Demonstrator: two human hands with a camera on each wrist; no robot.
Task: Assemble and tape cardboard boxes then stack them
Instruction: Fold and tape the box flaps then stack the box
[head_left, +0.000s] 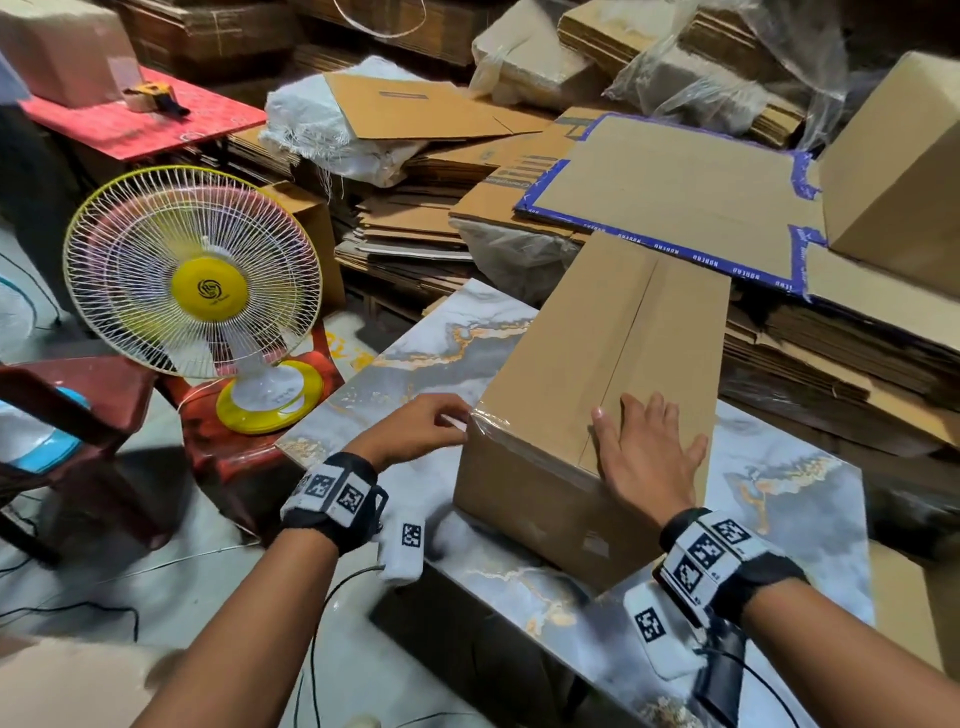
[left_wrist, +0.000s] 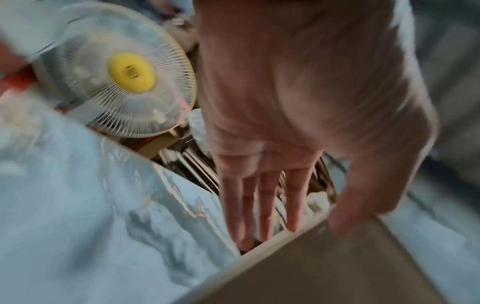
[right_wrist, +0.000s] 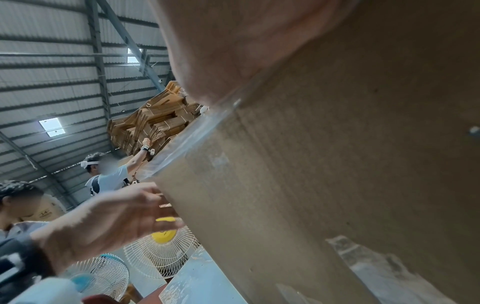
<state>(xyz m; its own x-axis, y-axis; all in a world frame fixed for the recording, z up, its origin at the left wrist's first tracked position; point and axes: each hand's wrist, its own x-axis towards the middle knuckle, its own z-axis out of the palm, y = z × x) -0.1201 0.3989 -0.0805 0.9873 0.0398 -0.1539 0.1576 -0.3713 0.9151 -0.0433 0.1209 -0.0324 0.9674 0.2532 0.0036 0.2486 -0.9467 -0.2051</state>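
Cardboard box sits closed on marbled tabletop, long side running away from the person, clear tape over its near left corner. Head view: right hand lies flat, fingers straight, on box top at near edge. Left hand at the taped corner, fingertips pinching a loose tape end. Yellow fan stands left on a red stool; flat cardboard piles behind. Left wrist view, blurry: fingers point down beside box edge, thumb on it. Right wrist view: palm pressed on box w/ tape strip along edge; left hand at corner.
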